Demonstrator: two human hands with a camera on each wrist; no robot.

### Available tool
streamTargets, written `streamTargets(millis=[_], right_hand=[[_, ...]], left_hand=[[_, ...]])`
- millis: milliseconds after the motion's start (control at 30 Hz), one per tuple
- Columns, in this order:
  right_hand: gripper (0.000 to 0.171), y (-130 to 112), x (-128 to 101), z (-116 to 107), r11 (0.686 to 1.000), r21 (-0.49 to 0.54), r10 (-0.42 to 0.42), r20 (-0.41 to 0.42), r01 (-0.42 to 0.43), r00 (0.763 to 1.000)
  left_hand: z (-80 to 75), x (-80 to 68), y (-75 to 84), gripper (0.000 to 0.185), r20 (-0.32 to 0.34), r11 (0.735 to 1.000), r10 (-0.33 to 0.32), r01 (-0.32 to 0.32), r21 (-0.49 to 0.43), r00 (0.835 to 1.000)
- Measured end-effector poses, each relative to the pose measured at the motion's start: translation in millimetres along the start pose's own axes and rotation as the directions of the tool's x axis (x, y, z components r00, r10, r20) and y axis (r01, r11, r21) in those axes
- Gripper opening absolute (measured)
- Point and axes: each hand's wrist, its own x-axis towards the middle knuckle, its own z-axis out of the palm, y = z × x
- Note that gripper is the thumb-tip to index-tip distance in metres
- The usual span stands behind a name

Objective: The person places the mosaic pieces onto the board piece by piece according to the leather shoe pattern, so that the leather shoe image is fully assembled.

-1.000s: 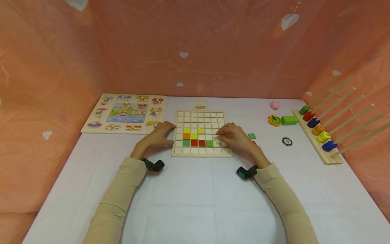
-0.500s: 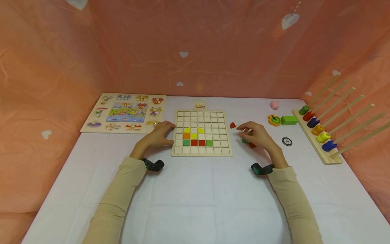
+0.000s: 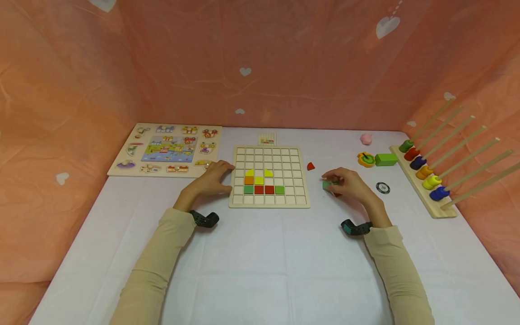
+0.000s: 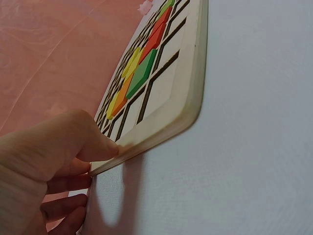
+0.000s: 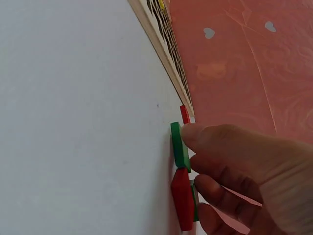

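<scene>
We see the left hand (image 3: 211, 178), fingers wide, touching the grid board (image 3: 285, 159) on the tabletop (image 3: 260, 262). At the board's right, the right hand (image 3: 347, 184) reaches a green tile (image 5: 177, 146); whether its fingers pinch it, we cannot tell.

On the near side, a hand could pass freely over the broad white cloth (image 3: 260, 262) between the two forearms, right up to the grid board (image 3: 270, 205). The board's left edge is blocked by the left hand (image 3: 208, 180) touching it, with the puzzle board (image 3: 122, 172) lying farther left. To the right, a narrow lane of cloth runs alongside, with a red piece (image 3: 310, 166) toward its far end and a green tile (image 3: 326, 185) under the right hand (image 3: 351, 184). Farther right, the rods of the peg stand (image 3: 430, 203) obstruct passage.
</scene>
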Motion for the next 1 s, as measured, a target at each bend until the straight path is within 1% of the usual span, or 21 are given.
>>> streamTargets(millis=[167, 267, 400, 467, 633, 700, 833, 1000], right_hand=[[0.034, 3, -1, 1, 1.0, -0.019, -0.004, 0.016, 0.004, 1.0], [0.032, 4, -1, 2, 0.999, -0.03, -0.026, 0.007, 0.026, 1.0], [0.031, -2, 2, 6, 0.998, -0.012, -0.057, -0.015, 0.057, 0.998], [0.03, -9, 5, 10, 0.996, 0.006, -0.084, -0.027, 0.084, 0.996], [0.029, -25, 16, 26, 0.978, 0.035, -0.206, -0.038, 0.207, 0.978], [0.028, -30, 20, 33, 0.972, 0.045, -0.23, -0.025, 0.23, 0.973], [0.025, -39, 25, 47, 0.967, 0.071, -0.248, 0.016, 0.246, 0.969], [0.016, -46, 30, 57, 0.958, 0.086, -0.277, 0.043, 0.273, 0.96]], left_hand=[[-0.7, 0.2, 0.8, 0.065, 0.006, 1.0, -0.008, 0.008, -0.009, 1.0], [-0.8, 0.1, 1.5, 0.065, 0.008, 1.0, -0.012, 0.012, -0.014, 1.0], [-0.7, 0.2, 1.3, 0.066, 0.007, 1.0, -0.014, 0.014, -0.009, 1.0], [-0.5, 0.1, 1.0, 0.066, 0.007, 1.0, -0.016, 0.016, -0.004, 1.0], [-0.8, -0.5, 2.5, 0.066, 0.011, 0.999, -0.029, 0.029, -0.012, 1.0], [-0.7, -0.5, 2.7, 0.066, 0.01, 0.999, -0.028, 0.028, -0.016, 1.0], [-0.1, -0.4, 1.7, 0.067, 0.003, 1.0, -0.017, 0.017, -0.013, 1.0], [-0.5, -0.3, 1.7, 0.067, -0.005, 1.0, -0.009, 0.009, -0.008, 1.0]])
